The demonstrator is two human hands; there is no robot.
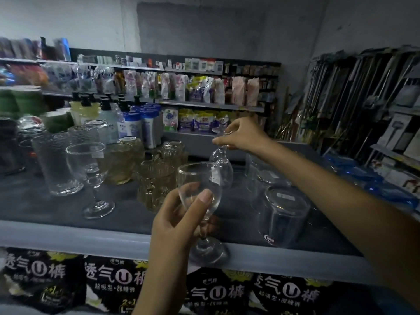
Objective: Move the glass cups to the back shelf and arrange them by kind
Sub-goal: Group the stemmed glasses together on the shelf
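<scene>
My left hand (181,221) grips a clear stemmed glass (200,185) by the bowl and stem, upright, above the shelf's front edge (68,233). My right hand (241,135) pinches the foot of a second stemmed glass (221,165), which hangs upside down over the middle of the shelf. A third stemmed glass (91,169) stands upright at the left. Behind it are textured clear tumblers (54,164). Amber patterned glasses (156,178) fill the middle. Plain clear tumblers (284,212) stand upside down on the right.
Pump bottles and blue-capped bottles (136,123) line the shelf's back. Far shelves (204,105) hold packaged goods. Mops and poles (352,87) hang at the right. Black packages (113,289) sit below the shelf. Blue packets (363,173) lie at the right.
</scene>
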